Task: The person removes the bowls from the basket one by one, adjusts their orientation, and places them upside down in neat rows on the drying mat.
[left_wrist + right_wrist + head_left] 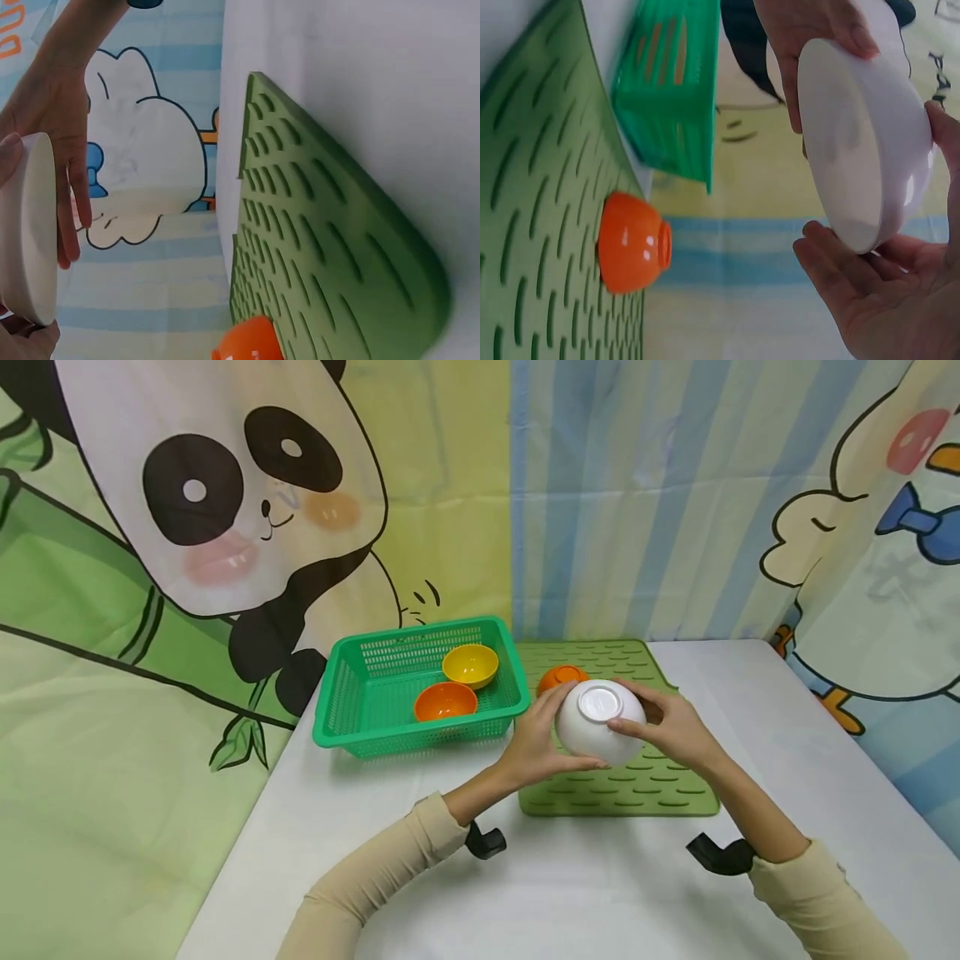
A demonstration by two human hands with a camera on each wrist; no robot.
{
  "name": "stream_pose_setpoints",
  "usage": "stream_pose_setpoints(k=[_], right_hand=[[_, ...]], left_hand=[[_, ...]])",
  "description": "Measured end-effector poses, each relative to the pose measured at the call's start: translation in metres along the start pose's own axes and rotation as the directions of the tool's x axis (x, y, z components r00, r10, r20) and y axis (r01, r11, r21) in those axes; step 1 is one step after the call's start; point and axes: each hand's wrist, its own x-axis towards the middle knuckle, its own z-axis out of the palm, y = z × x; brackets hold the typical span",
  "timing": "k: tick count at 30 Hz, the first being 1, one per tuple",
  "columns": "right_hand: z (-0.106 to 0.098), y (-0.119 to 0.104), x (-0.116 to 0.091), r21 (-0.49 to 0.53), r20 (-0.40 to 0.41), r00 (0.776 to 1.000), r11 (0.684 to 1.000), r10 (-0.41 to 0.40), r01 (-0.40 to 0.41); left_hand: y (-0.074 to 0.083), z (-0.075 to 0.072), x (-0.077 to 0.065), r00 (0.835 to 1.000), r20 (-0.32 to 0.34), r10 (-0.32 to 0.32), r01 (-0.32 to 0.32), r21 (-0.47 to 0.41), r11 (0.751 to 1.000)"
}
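"Why both hands on one small bowl?"

"It has no handle, just a smooth round wall. The left hand point(534, 745) grips one side and the right hand point(675, 731) the other, its thumb on the underside near the base ring. Both are clamped on the white bowl point(596, 732); sharing it likely keeps it from slipping or rolling."

"And where is it?"

"In the air above the green mat point(618, 793), lifted off it, base up and mouth tipped downward."

"The orange bowl on the mat point(634, 244) is mouth down too."

"Yes, standing on its wide rim, which should sit steadier than the narrow foot."

"What about the other two?"

"The yellow bowl point(471, 666) and a second orange one point(446, 702) lie mouth up inside the green basket point(420, 740). Its walls would keep them from straying across the tabletop point(592, 893)."
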Motion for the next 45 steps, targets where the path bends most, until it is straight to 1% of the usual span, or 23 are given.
stream_pose_setpoints(k=[2,5,7,9,13,15,18,20,22,26,29,31,34,39,45], right_hand=[[-0.008,0.006,0.004,-0.006,-0.011,1.0,1.0,0.008,-0.008],[-0.019,0.016,0.011,-0.018,-0.038,0.999,1.0,0.023,-0.023],[-0.026,0.023,0.016,-0.032,-0.069,0.997,0.999,0.042,-0.044],[-0.032,0.03,0.02,-0.023,-0.097,0.993,0.997,0.064,-0.067],[-0.039,0.045,0.027,0.021,-0.137,0.986,0.995,0.096,-0.094],[-0.042,0.054,0.03,0.031,-0.148,0.984,0.995,0.101,-0.098],[-0.049,0.068,0.036,0.023,-0.161,0.982,0.995,0.096,-0.093],[-0.054,0.079,0.04,0.024,-0.151,0.985,0.996,0.088,-0.085],[-0.057,0.092,0.045,0.029,-0.124,0.99,0.997,0.073,-0.07],[-0.06,0.119,0.054,0.035,-0.048,0.998,0.998,0.049,-0.047],[-0.06,0.135,0.058,0.032,-0.001,0.999,0.999,0.04,-0.04],[-0.058,0.145,0.059,0.039,0.024,0.999,0.998,0.037,-0.038],[-0.054,0.156,0.058,0.064,0.05,0.997,0.996,0.06,-0.063],[-0.048,0.174,0.057,0.11,0.056,0.992,0.987,0.114,-0.12],[-0.044,0.193,0.057,0.11,0.054,0.994,0.989,0.094,-0.1]], left_hand=[[-0.001,0.009,0.009,1.0,-0.009,-0.025,0.025,-0.003,1.0],[-0.003,0.022,0.024,0.997,-0.008,-0.073,0.072,-0.033,0.997],[-0.006,0.031,0.034,0.995,-0.011,-0.099,0.098,-0.055,0.994],[-0.009,0.038,0.043,0.992,-0.017,-0.122,0.12,-0.07,0.99],[-0.017,0.053,0.059,0.985,-0.034,-0.171,0.169,-0.045,0.985],[-0.022,0.06,0.066,0.981,-0.029,-0.194,0.194,-0.014,0.981],[-0.03,0.073,0.079,0.975,-0.01,-0.222,0.222,0.006,0.975],[-0.035,0.081,0.086,0.972,0.004,-0.236,0.236,0.013,0.972],[-0.041,0.089,0.091,0.968,0.015,-0.25,0.25,0.018,0.968],[-0.054,0.101,0.096,0.964,0.029,-0.263,0.262,0.049,0.964],[-0.064,0.111,0.096,0.962,0.045,-0.27,0.267,0.069,0.961],[-0.07,0.117,0.096,0.959,0.067,-0.276,0.272,0.073,0.96],[-0.078,0.124,0.094,0.954,0.098,-0.283,0.275,0.088,0.957],[-0.089,0.137,0.09,0.947,0.131,-0.293,0.281,0.101,0.954],[-0.099,0.15,0.087,0.939,0.139,-0.314,0.298,0.125,0.946]])
